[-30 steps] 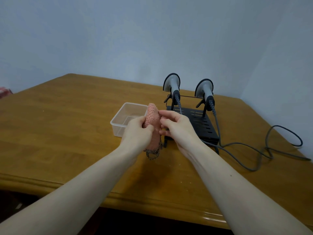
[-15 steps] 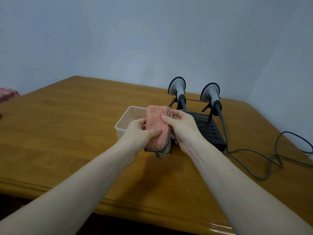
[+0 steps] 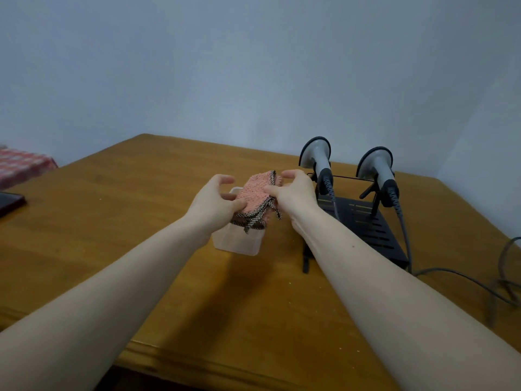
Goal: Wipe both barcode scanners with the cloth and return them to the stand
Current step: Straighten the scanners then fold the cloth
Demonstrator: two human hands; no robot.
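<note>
Shifting now: vs 0.5 s ago the pink cloth [image 3: 255, 194] has tipped flatter and sits above the clear plastic tub [image 3: 236, 241], where before it hung upright betw the palms, and the fingers of both hands have spread. Left hand [image 3: 215, 204] is pinching the cloth's near-left side w/ the thumb, other fingers fanned and loose. Right hand [image 3: 291, 191] grips the right side, thumb on top, fingers curled over the far corner; so both are clamped on the cloth. Both barcode scanners [image 3: 317, 162] remain seated on the black stand [image 3: 366, 230], untouched, just beyond the right hand.

Room: wooden table [image 3: 112, 221] is wide open to the left, w/ its front edge near the elbows. Right side is tighter, w/ grey cables [image 3: 462, 277] trailing off the stand toward the table's right edge. A dark flat item [image 3: 10, 203] lies at far left.

Cloth: pink terry, folded into layers, w/ dark checked trim showing along the near edge and the far corner.
</note>
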